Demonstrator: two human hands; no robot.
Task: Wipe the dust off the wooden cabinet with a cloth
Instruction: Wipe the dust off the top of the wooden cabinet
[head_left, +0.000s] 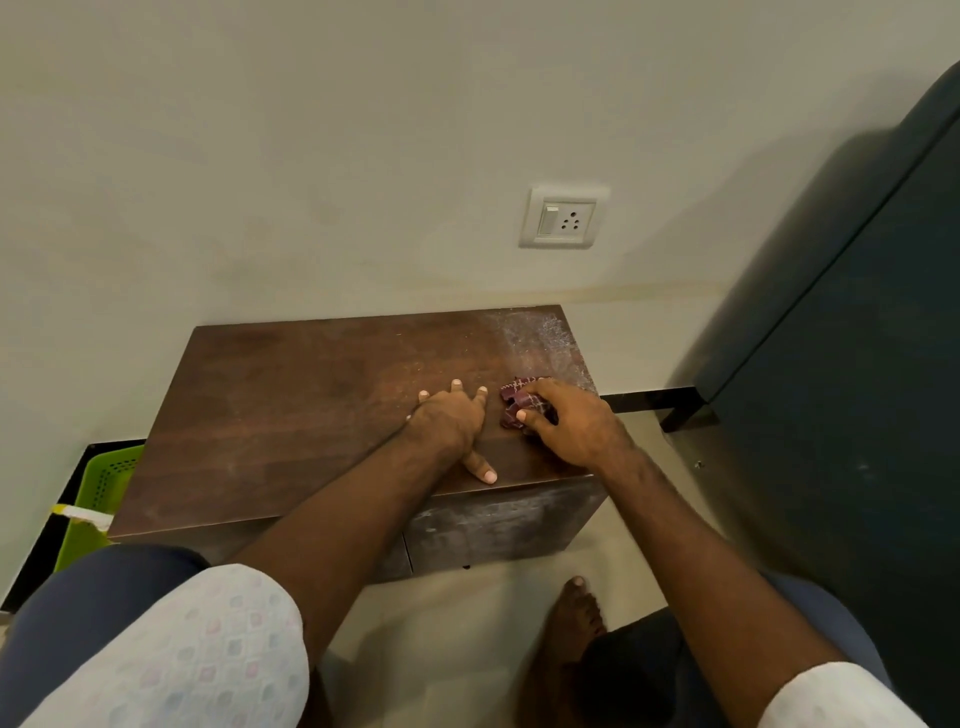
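A low dark wooden cabinet stands against the wall. White dust covers its far right corner, and its front panel looks smeared and dusty. My left hand lies flat on the top with fingers spread, holding nothing. Just right of it, my right hand clutches a bunched maroon cloth with pale stitching, pressed onto the top near the right edge. Part of the cloth is hidden under my fingers.
A dark green sofa stands close on the right. A lime-green plastic basket sits on the floor left of the cabinet. A wall socket is above. My bare foot rests on the floor in front.
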